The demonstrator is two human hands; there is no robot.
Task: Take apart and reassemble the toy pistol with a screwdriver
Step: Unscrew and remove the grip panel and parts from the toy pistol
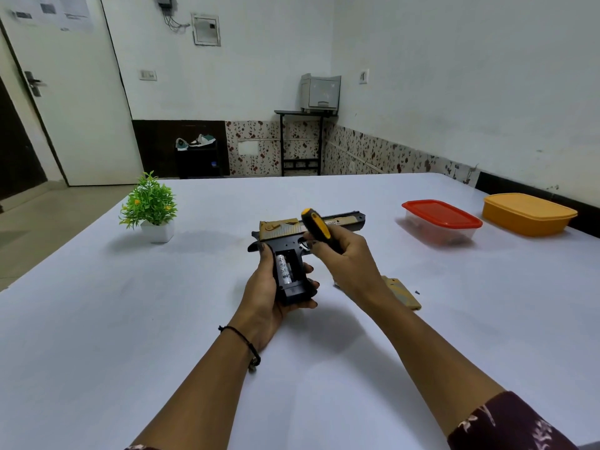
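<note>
legible text: none | battery (283,267) print: blurred | door papers (48,9): blurred

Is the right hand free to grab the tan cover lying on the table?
Probably not yet: the right hand grips the screwdriver. The cover lies close by with nothing on top, so setting the tool down should do.

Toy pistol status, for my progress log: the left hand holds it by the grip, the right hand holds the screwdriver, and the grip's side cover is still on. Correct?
Not quite. The head view shows the grip's side cover off: a battery lies exposed inside the toy pistol. The left hand does hold the grip and the right hand the screwdriver.
</note>
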